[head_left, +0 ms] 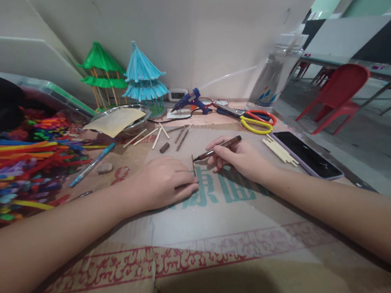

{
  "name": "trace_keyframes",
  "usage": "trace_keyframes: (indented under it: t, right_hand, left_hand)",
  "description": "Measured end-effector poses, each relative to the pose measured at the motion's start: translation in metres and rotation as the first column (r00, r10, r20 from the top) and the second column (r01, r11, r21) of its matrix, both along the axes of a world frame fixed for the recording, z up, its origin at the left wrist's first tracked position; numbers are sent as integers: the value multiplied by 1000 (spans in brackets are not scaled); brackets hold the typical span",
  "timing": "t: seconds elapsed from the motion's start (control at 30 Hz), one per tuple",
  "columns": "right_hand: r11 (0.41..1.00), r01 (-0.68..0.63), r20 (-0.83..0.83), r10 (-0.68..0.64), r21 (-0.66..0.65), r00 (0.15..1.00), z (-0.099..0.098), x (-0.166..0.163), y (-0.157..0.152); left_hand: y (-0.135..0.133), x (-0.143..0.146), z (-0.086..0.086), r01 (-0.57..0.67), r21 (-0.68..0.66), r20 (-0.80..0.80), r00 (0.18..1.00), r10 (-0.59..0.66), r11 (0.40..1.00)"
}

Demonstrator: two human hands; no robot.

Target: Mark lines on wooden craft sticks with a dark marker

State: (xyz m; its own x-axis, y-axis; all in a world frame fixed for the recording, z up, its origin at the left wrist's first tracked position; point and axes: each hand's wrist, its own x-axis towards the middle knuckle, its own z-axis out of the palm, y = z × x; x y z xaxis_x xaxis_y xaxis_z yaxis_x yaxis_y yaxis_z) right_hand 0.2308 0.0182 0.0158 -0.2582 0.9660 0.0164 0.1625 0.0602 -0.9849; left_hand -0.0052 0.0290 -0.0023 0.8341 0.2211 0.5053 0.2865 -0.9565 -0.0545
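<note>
My left hand (166,182) rests on the cardboard sheet (226,227), its fingers pinched round a short wooden stick (194,164) held upright. My right hand (241,157) grips a brown marker pen (219,148) like a pencil. The pen's tip touches the upper end of the stick. Several more sticks (159,136), some plain and some darkened, lie on the cardboard just beyond my hands.
A heap of coloured pipe cleaners (17,162) fills the left. Green (102,72) and blue (143,77) model pagodas, a glass bowl (121,117) and a blue glue gun (190,102) stand at the back. Scissors (256,120), pale sticks (280,151) and a phone (305,155) lie right.
</note>
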Motion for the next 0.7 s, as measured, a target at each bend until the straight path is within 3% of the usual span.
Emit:
trace_keyframes:
  t: [0.33,0.7]
  right_hand:
    - [996,-80,76,77,46,994,2,3,-2]
    - [999,29,-11,-29,-22,1000,-2,0,1]
  left_hand:
    - [0,-1,-2,-18,19,-24,1000,19,1000]
    - [0,-1,-2,-15,-23,-11,1000,15,1000]
